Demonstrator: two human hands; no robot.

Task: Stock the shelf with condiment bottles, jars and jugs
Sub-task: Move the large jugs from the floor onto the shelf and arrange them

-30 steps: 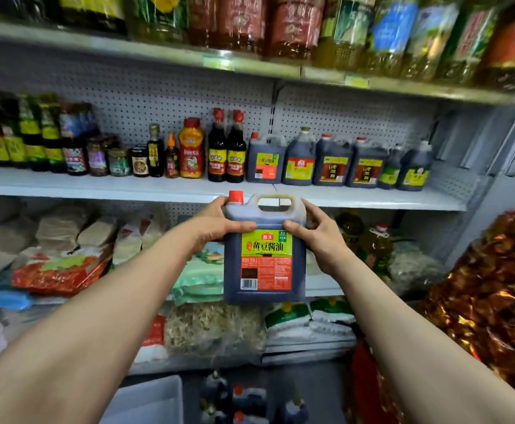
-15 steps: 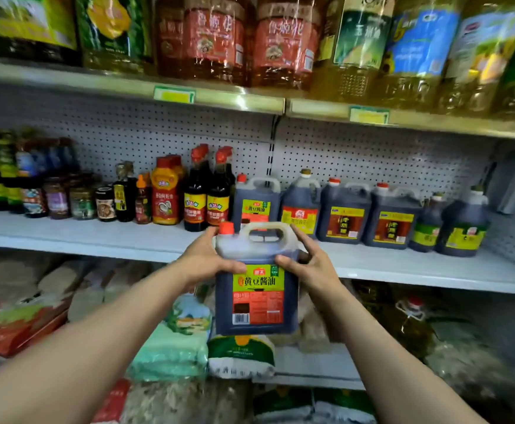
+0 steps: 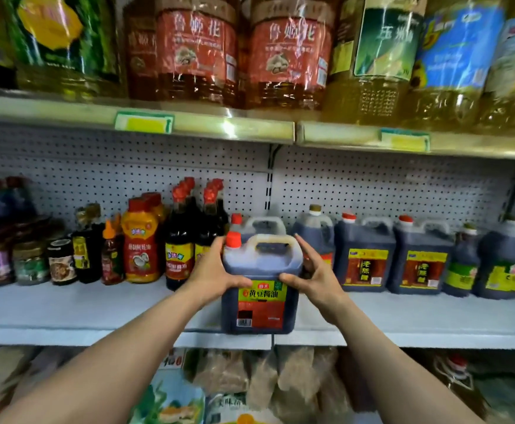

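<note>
Hands [image 3: 219, 275]: 2, both on one dark jug [image 3: 260, 289]
Dark jugs along the back of the middle shelf [image 3: 66, 307]: 6 visible
Tall red-capped bottles [image 3: 180, 240]: 4
Price tags [image 3: 144, 122] on the upper shelf edge: 2

Held jug [image 3: 260, 289] hides the jug [image 3: 257, 224] behind it.

- A dark soy-sauce jug of clear plastic with a red cap, moulded handle and yellow-and-red label [image 3: 260, 289] stands upright at the front edge of the white metal shelf [image 3: 66, 310].
- It sits directly before a matching jug [image 3: 260, 224] in the row.
</note>
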